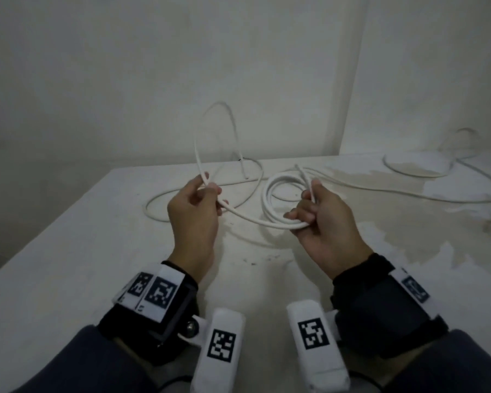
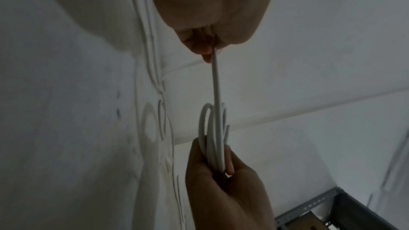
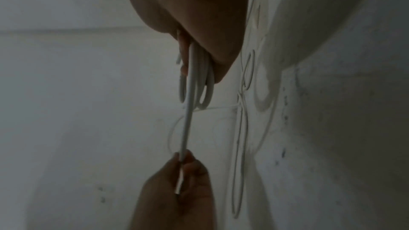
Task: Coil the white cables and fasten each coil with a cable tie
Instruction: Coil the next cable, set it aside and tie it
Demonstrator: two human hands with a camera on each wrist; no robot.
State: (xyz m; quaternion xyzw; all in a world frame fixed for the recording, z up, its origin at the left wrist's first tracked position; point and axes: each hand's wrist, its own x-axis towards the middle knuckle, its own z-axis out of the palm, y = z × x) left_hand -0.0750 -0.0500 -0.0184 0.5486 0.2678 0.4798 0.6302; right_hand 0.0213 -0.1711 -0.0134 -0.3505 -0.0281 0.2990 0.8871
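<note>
Right hand (image 1: 328, 222) curled round the gathered coil (image 1: 281, 199), held above the table (image 1: 82, 236) so loops stay stacked. Left hand (image 1: 192, 214), just left of the coil, pinching the free white cable (image 1: 238, 212), probably feeding another loop. No cable tie visible.

Two hands are in view: the left hand (image 1: 192, 205) at about 9 o'clock and the right hand (image 1: 321, 219) at about 3 o'clock. One white cable (image 1: 250, 215) runs between them, with about three loops gathered in its coil (image 1: 275, 191). One more loose white cable (image 1: 417, 168) lies on the one table (image 1: 68, 251) toward 2 o'clock.
</note>
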